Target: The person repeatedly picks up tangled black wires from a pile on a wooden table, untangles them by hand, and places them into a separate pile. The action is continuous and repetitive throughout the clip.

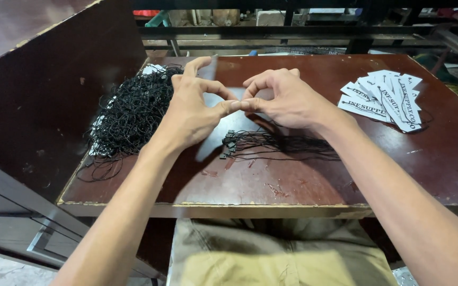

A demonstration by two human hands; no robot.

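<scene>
Fingertips of left hand (189,108) and right hand (282,98) meet above the brown table (314,185), pinched on something too fine to identify; bundled black strings (271,144) lie just below; advisable: keep the pinch tight, hands close.

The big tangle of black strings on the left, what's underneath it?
White paper tags peek out under the big tangle of black strings, at its far edge and left side, on the brown table. How many lie beneath is hidden by the strings.
</scene>
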